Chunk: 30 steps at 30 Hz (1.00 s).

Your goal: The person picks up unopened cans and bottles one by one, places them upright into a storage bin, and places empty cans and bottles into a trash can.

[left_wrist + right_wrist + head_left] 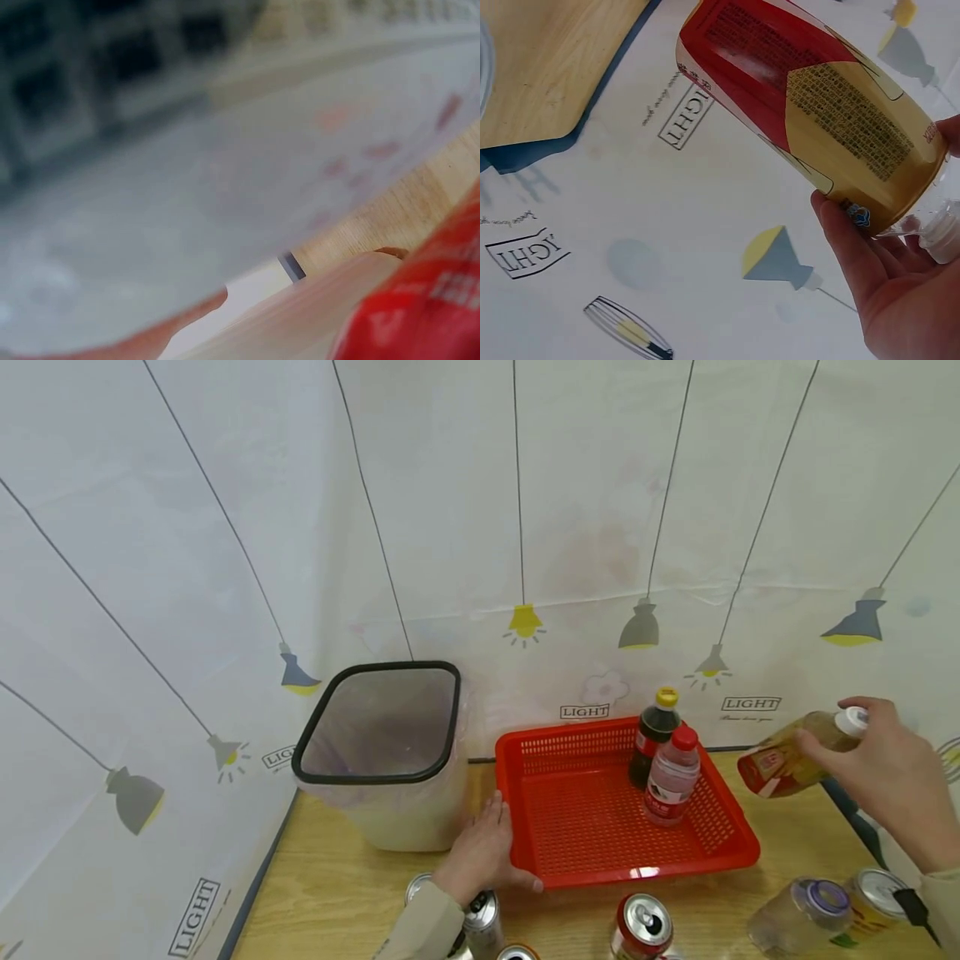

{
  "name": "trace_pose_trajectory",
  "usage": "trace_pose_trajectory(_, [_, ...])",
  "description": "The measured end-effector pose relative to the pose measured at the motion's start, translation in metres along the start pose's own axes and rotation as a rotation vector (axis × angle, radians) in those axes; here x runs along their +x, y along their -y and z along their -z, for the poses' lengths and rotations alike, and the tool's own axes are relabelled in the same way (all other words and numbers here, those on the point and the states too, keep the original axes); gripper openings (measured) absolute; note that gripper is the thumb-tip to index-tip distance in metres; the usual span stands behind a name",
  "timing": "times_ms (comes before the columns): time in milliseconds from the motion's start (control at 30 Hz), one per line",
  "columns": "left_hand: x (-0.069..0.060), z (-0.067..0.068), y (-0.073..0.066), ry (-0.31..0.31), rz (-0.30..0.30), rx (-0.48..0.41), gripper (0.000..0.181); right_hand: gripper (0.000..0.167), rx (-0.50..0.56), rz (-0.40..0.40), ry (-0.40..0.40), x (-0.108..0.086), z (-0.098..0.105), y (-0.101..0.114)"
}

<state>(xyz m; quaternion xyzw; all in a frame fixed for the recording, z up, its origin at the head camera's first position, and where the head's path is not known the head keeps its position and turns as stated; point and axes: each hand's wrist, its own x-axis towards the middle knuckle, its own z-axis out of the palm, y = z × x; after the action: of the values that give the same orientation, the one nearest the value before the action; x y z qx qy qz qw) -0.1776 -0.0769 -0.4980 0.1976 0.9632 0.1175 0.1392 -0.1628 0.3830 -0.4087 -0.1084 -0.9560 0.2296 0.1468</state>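
Note:
My right hand [892, 760] grips a plastic bottle [802, 752] with a red and gold label and a white cap. The bottle is tilted, cap end up and to the right, above the table right of a red plastic basket [577, 827]. In the right wrist view, fingers [847, 247] hold it near its neck. My left hand [483, 852] rests against the basket's left front corner, fingers extended along its left side. Inside the basket's right half stand a dark cola bottle [652, 739] with a yellow cap and a clear bottle [671, 781] with a red cap.
A lined bin [420, 814] with a black rim stands left of the basket. Along the front are a red can [642, 927], silver cans [483, 922], a clear jar [798, 918] with a purple rim and a yellow can [877, 897]. A printed white curtain [450, 527] hangs behind.

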Motion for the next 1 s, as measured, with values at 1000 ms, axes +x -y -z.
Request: trace_pose_trajectory(1000, [0.0,0.0,0.0,0.003,0.018,-0.013,0.13,0.075,0.024,0.192,-0.018,-0.042,-0.007,0.055])
